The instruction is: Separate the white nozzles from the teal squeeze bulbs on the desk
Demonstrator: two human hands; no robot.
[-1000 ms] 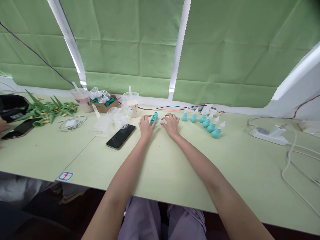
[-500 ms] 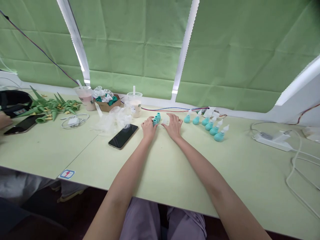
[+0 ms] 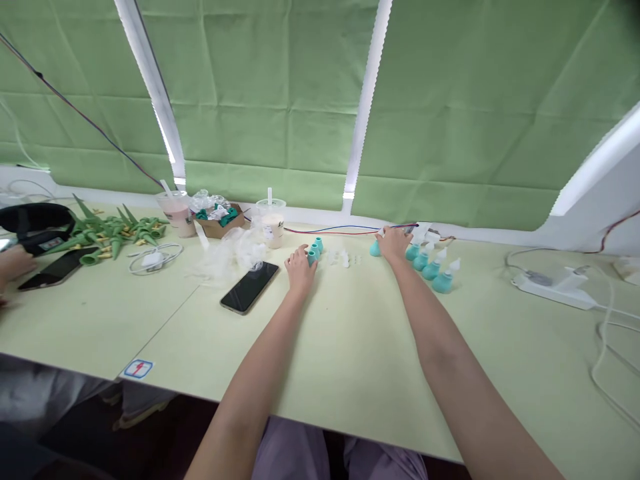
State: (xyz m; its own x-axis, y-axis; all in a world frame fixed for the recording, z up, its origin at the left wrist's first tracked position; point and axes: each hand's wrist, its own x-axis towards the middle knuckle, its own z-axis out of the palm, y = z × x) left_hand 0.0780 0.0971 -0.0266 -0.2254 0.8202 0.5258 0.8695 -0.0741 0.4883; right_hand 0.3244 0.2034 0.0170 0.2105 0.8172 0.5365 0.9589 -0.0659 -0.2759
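Observation:
My left hand [image 3: 301, 269] rests on the table with its fingers apart, beside a short row of open-topped teal rubber bulbs [image 3: 319, 243]; the nearest lies at its thumb. Small translucent white nozzle pieces [image 3: 345, 259] lie in rows between my hands. Farther right, my right hand [image 3: 395, 244] reaches over the back of a group of teal bulbs with white pointed nozzles [image 3: 443, 283]. Its thumb and fingers are spread, with one teal bulb [image 3: 375, 249] just left of it. Whatever is under the palm is hidden.
Left of my hands are a black phone [image 3: 249, 288], crumpled clear plastic [image 3: 235, 250], two drink cups, a cardboard box [image 3: 220, 229] and a coiled white cable [image 3: 155, 260]. Green pointed pieces and another person's hand [image 3: 17, 265] are far left. A power strip [image 3: 553, 290] lies right.
My right hand has moved right, from the white nozzle pieces to the nozzle-topped bulbs, uncovering the pieces. My left hand stays by the open teal bulbs. The view has tilted up slightly.

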